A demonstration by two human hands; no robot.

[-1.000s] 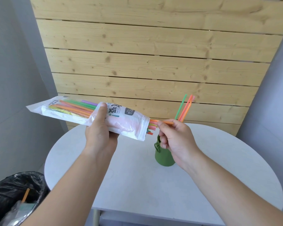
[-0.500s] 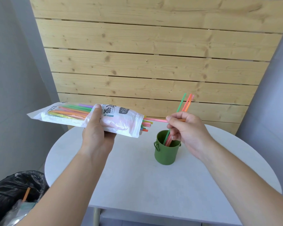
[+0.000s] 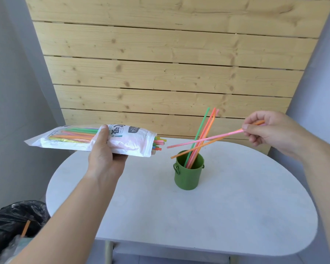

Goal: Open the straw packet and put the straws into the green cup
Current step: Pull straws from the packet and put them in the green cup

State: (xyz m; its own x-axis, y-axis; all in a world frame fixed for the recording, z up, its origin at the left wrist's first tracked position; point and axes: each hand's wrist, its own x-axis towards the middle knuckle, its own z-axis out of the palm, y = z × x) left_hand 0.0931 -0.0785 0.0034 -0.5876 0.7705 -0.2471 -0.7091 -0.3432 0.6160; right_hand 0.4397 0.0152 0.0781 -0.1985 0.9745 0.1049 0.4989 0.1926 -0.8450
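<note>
My left hand [image 3: 105,159] grips the white straw packet [image 3: 69,139] flat above the table's left side, its open end facing right with several coloured straw tips poking out. The green cup [image 3: 188,174] stands on the white table [image 3: 217,216] and holds several straws [image 3: 202,134] leaning up and to the right. My right hand [image 3: 271,131], up at the right, pinches a pink straw [image 3: 204,139] and an orange straw [image 3: 196,148] by their right ends; both slant down to the left, free of the packet, with their tips above the cup's left rim.
A wooden slat panel [image 3: 170,63] rises behind the table. A black bin bag [image 3: 13,223] with rubbish and an orange straw sits on the floor at the lower left. Grey walls flank both sides.
My right hand has pulled the pink and orange straws fully out of the packet and swung away to the right. The packet in my left hand stays about level.
</note>
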